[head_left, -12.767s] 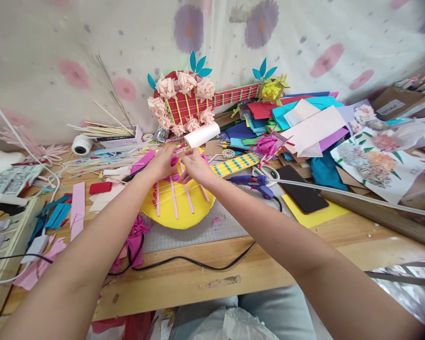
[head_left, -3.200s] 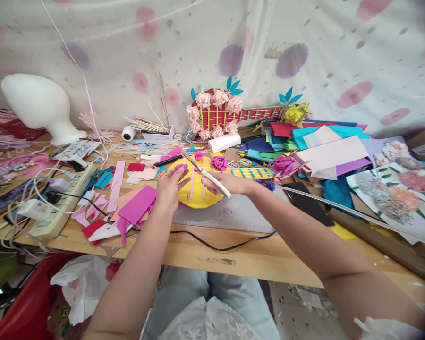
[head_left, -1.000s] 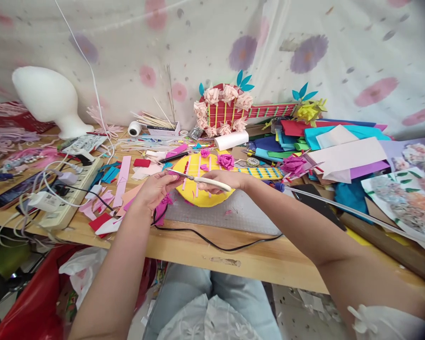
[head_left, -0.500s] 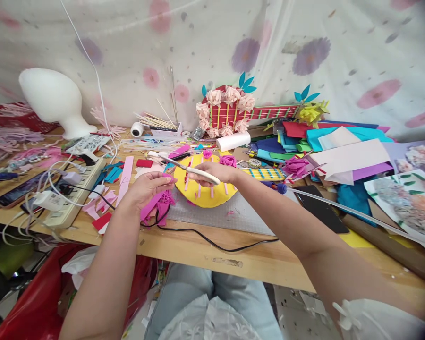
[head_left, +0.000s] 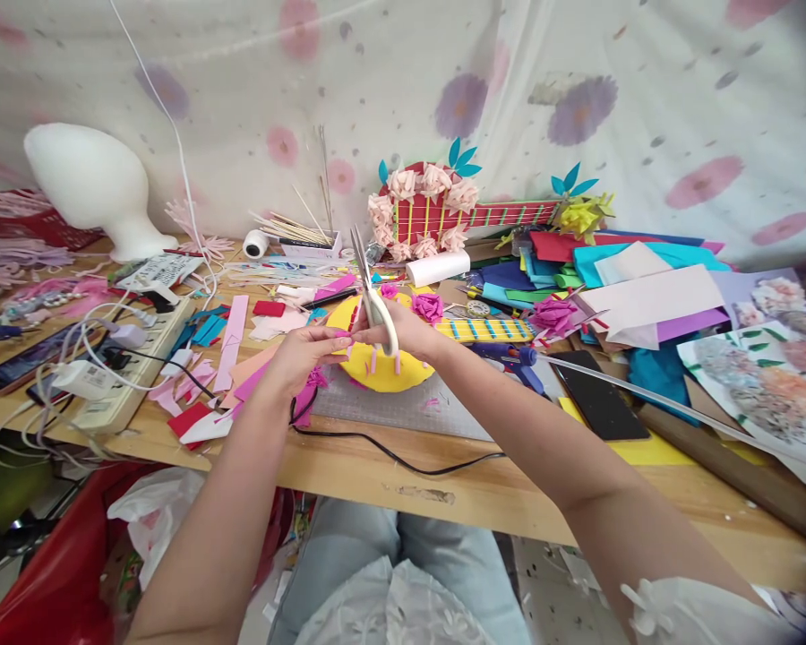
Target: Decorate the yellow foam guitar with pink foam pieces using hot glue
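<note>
My right hand [head_left: 408, 333] grips white-handled scissors [head_left: 371, 296], blades shut and pointing up and away. My left hand [head_left: 302, 354] is pinched on a small magenta paper piece [head_left: 341, 338], and the fingertips of both hands meet over it. Just behind the hands lies a yellow paper guitar [head_left: 376, 358] with pink strips and a yellow neck [head_left: 487, 330] with blue frets, resting on a grey cutting mat [head_left: 409, 412]. Magenta paper flowers [head_left: 430, 306] sit on the guitar's upper edge.
A red paper guitar with peach flowers [head_left: 423, 215] leans on the cloth backdrop. Coloured paper sheets [head_left: 618, 269] pile up at right, with a blue glue gun [head_left: 510, 356] and black phone [head_left: 597, 403]. A power strip [head_left: 131, 376] and white foam head [head_left: 98, 184] stand at left. A black cord [head_left: 390, 457] crosses the wooden edge.
The scissors swung from lying flat and pointing left to pointing upward. My left hand rose from the magenta scraps and met my right hand, pinching a small magenta piece.
</note>
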Motion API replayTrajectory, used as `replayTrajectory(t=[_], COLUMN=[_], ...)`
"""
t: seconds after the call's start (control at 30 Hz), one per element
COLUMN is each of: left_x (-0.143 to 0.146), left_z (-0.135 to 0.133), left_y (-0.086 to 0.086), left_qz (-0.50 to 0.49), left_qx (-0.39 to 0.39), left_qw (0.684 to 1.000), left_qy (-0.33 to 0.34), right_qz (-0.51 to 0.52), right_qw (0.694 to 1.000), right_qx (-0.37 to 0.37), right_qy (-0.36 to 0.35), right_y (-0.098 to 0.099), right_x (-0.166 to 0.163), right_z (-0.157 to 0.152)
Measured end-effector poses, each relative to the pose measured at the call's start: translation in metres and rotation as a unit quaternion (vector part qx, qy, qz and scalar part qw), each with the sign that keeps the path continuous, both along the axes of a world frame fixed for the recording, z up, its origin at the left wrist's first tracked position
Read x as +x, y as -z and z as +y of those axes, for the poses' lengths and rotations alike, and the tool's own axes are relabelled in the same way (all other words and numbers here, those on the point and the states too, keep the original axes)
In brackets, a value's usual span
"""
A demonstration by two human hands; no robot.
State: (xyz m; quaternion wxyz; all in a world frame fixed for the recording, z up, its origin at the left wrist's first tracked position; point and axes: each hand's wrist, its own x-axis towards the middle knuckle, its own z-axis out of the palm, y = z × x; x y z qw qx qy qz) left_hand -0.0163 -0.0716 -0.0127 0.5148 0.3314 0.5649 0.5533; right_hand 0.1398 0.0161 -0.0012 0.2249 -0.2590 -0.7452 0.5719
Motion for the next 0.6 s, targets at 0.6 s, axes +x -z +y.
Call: replayTrajectory(t=[0.6], left_x=[0.010], left_z=[0.007], left_y=[0.013], left_qz=[0.034], left_qx=[0.110], left_qw=[0.993], left_qy=[-0.024], right_qz=[-0.355], right_qw=[0.851], right_qx=[0.380], right_qy=[-0.069], right_y=[-0.018], right_x=[0.063], right_z=[0.012])
